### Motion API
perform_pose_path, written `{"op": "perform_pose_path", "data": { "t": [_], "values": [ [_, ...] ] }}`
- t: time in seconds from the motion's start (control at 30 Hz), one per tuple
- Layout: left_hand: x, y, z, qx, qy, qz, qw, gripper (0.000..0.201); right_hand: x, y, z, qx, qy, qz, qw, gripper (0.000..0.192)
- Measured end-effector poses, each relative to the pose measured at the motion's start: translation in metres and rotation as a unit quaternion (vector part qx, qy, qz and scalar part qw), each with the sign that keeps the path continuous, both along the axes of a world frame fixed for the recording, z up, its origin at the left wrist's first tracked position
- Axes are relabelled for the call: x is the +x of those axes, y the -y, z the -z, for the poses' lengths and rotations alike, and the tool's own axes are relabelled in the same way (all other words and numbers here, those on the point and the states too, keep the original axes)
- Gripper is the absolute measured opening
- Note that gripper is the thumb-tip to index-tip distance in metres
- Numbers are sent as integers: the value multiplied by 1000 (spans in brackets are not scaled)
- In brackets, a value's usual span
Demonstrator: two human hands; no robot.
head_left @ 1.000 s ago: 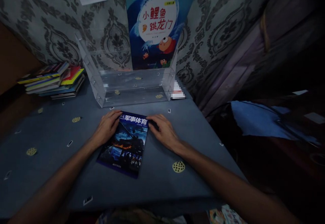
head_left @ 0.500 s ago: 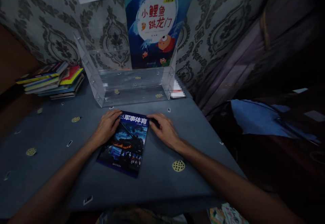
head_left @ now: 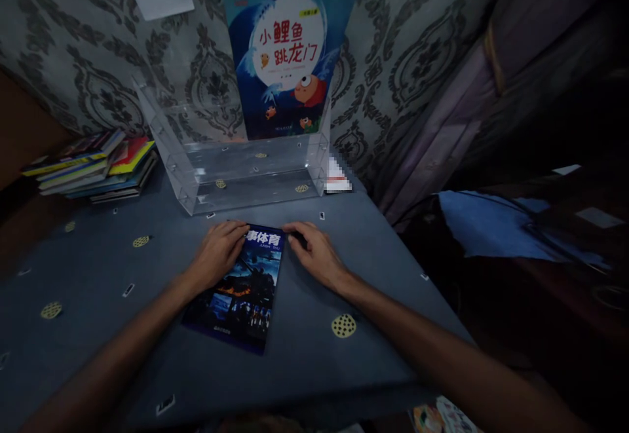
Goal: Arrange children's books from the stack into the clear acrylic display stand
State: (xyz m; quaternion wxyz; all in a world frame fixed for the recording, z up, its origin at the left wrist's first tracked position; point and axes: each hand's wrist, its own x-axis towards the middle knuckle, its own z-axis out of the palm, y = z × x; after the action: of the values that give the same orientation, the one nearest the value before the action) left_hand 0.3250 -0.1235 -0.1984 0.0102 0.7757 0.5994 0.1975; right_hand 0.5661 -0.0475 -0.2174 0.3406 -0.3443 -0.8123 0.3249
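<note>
Both my hands lie on a dark blue magazine (head_left: 240,285) flat on the blue-grey table (head_left: 304,348) in front of me. My left hand (head_left: 219,253) rests palm down over the magazine's upper left corner, fingers loosely spread and hiding part of the title; it grips nothing. My right hand (head_left: 314,256) lies flat at the upper right edge, fingertips (head_left: 289,231) touching the cover's corner, palm on the cloth just beside it. Neither hand is closed around the magazine.

Just beyond my fingertips stands a clear acrylic rack (head_left: 246,168), open toward me. In its back slot a tall blue picture book (head_left: 287,46) stands upright against the patterned wall (head_left: 407,59). Well off to the left of my left hand sits a stack of books (head_left: 95,168). Near my right forearm, a yellow dotted disc (head_left: 343,325) lies on the cloth.
</note>
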Motion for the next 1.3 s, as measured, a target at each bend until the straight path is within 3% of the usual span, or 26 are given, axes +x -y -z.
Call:
{"op": "perform_pose_path", "data": {
  "t": [0.47,0.93,1.3],
  "values": [
    [48,-16,-4,-24,-21,110,993,38,0,-4,7,3,-26,-2,1000,30],
    [42,-24,-7,-42,-4,130,991,41,1,-4,7,31,0,-18,999,37],
    [36,-24,-3,-42,12,142,989,43,8,13,3,53,36,-38,997,44]
  ]
}}
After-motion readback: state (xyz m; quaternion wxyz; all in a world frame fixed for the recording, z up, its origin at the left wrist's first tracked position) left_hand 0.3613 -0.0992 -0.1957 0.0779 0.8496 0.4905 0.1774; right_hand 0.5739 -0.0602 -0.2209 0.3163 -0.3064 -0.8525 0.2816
